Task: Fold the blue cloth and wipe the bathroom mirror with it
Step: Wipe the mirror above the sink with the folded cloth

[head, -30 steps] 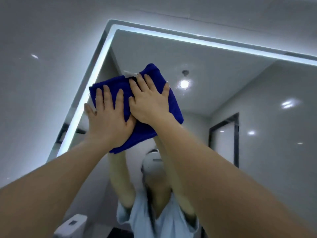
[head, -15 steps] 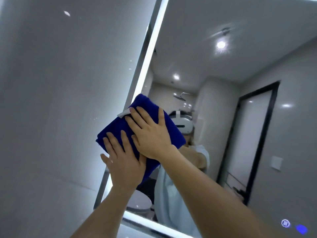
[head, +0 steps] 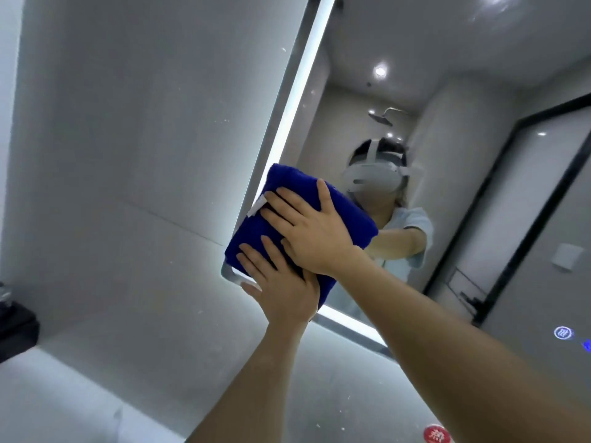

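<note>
Blue folded terry cloth (head: 294,180) pressed flat against the lower left corner of the light-edged bathroom mirror (head: 367,43). Held there by right hand (head: 316,231) above and left hand (head: 283,286) below, fingers of both straight and slightly spread on the fabric, right palm overlapping left fingertips.
</note>
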A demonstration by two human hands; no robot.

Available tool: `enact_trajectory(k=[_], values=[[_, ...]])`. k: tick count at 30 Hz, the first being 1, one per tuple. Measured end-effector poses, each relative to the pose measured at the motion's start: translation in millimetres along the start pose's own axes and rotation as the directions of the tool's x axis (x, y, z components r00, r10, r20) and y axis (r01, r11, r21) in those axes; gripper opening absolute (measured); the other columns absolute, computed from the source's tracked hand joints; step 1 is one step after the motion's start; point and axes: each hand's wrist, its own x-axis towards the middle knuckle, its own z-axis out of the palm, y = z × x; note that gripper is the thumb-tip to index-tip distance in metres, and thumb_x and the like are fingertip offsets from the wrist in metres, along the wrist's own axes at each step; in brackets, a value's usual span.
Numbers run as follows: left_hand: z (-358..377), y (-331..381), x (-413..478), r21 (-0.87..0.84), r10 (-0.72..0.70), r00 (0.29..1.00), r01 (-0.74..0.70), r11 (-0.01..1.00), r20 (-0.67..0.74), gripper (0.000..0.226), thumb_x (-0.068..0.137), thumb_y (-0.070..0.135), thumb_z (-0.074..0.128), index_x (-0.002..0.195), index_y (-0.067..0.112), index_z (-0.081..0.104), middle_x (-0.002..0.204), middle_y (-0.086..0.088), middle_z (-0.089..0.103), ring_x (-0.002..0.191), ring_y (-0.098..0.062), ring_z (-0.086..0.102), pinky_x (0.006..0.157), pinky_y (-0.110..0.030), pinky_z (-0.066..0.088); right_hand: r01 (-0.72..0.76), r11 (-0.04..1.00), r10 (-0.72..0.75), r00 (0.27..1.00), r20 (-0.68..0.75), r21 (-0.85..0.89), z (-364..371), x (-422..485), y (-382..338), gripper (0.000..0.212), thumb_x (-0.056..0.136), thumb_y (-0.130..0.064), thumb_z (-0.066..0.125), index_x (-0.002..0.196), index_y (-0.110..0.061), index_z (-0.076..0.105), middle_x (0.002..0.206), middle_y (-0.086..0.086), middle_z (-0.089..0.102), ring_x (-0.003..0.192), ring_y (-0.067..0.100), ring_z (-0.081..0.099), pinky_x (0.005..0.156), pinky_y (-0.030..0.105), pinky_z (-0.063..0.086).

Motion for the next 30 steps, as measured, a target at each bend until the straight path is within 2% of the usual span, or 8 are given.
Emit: enact_trajectory(k=[4,8,11,13,18,24,28,30], values=[[14.2,3.7,-34.8,0.002,-0.053,0.998,0.053,0.999,0.033,0.071,0.08,0.042,0.046,0.132,-0.006,0.044,0.133,-0.034,0.044,0.119,-0.051,0.046,0.081,-0.065,0.042,0.016,0.999,-0.015,0.999,0.046,-0.028,12.0,-29.7,-2.0,0.052,0.097,-0.037,0.022,0.148,-0.024,0.02,0.157,-0.003,0.012,0.146,0.02,0.003,0.104,0.05,-0.025],[27.0,11.6,-74.7,0.025,-0.048,0.995,0.046,0.999,0.083,0.076,0.073,0.041,0.053,0.131,-0.007,0.044,0.131,-0.034,0.046,0.117,-0.051,0.048,0.079,-0.064,0.045,0.009,0.999,-0.007,0.998,0.057,-0.037,24.8,-69.6,-0.1,0.06,0.089,-0.038,0.013,0.138,-0.022,0.044,0.148,-0.001,0.038,0.14,0.023,0.029,0.109,0.053,-0.009],[36.9,22.0,-103.2,0.035,-0.035,0.994,0.031,0.999,0.101,0.073,0.077,0.042,0.047,0.131,-0.007,0.041,0.13,-0.035,0.046,0.116,-0.052,0.049,0.078,-0.063,0.046,0.038,0.998,-0.034,0.997,0.072,-0.056,34.8,-101.8,7.7,0.051,0.093,-0.035,0.023,0.14,-0.023,0.039,0.151,-0.001,0.033,0.142,0.023,0.024,0.108,0.052,-0.013],[43.0,32.8,-120.5,0.033,-0.032,0.993,0.029,0.999,0.111,0.072,0.08,0.044,0.035,0.131,-0.007,0.037,0.13,-0.036,0.046,0.116,-0.052,0.049,0.079,-0.061,0.047,0.023,0.999,-0.02,0.997,0.073,-0.036,37.4,-123.6,15.1,0.054,0.092,-0.036,0.019,0.139,-0.023,0.041,0.149,-0.001,0.036,0.141,0.023,0.027,0.108,0.051,-0.015],[59.8,67.7,-167.3,0.029,-0.013,0.992,0.009,1.0,0.129,0.072,0.081,0.044,0.034,0.132,-0.005,0.034,0.131,-0.034,0.045,0.118,-0.051,0.047,0.085,-0.058,0.046,-0.002,1.0,0.003,0.998,0.066,-0.008,45.7,-177.4,40.9,0.055,0.087,-0.036,0.022,0.129,-0.022,0.054,0.138,0.0,0.051,0.131,0.024,0.043,0.109,0.052,-0.003],[73.5,128.0,-202.1,-0.02,0.011,0.991,-0.009,1.0,0.134,0.067,0.083,0.038,0.034,0.135,-0.005,0.032,0.135,-0.034,0.041,0.122,-0.051,0.043,0.093,-0.056,0.041,-0.029,0.996,0.033,0.999,0.039,-0.089,38.4,-229.3,91.0,0.054,0.087,-0.037,0.024,0.132,-0.023,0.052,0.141,-0.001,0.048,0.132,0.022,0.042,0.108,0.057,0.009],[78.1,172.8,-191.7,-0.041,0.052,0.996,-0.05,0.998,0.067,0.067,0.082,0.034,0.033,0.135,-0.007,0.031,0.135,-0.039,0.037,0.122,-0.055,0.039,0.092,-0.062,0.038,-0.099,0.987,0.094,0.995,-0.046,-0.123,18.7,-235.9,133.8,0.053,0.087,-0.038,0.026,0.13,-0.025,0.054,0.14,-0.003,0.049,0.131,0.018,0.045,0.104,0.061,0.028],[75.5,201.0,-180.3,-0.09,0.042,0.998,-0.039,0.995,0.041,0.067,0.081,0.033,0.031,0.135,-0.007,0.03,0.135,-0.04,0.036,0.121,-0.056,0.039,0.09,-0.064,0.038,-0.118,0.986,0.112,0.992,-0.058,-0.119,4.8,-230.6,157.2,0.053,0.087,-0.038,0.026,0.129,-0.025,0.055,0.138,-0.004,0.051,0.13,0.017,0.046,0.102,0.061,0.03]])
